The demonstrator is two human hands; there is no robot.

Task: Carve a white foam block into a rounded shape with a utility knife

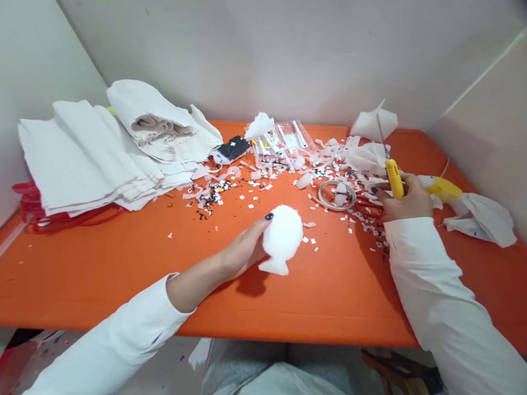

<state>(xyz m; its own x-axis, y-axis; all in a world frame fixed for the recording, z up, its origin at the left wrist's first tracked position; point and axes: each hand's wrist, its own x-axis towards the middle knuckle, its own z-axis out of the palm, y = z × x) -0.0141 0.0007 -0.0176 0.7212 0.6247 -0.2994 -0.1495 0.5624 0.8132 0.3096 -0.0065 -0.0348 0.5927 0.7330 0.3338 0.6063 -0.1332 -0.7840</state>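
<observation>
My left hand (244, 248) holds a round white fluffy shape (282, 237) with a small flared base, just above the orange table (112, 266). Its fingers wrap round the left side of the shape. My right hand (404, 200) is closed on yellow-handled scissors (393, 174), whose blades point up and away. That hand rests among white paper scraps (361, 213) at the right of the table. Both arms wear white sleeves.
A pile of white bags or sheets (103, 153) with red handles lies at the back left. A clear plastic box (281, 143), a black object (234, 148), a wire coil (336, 194), a yellow glue gun (445, 189) and crumpled white cloth (482, 218) lie around. Walls enclose the table.
</observation>
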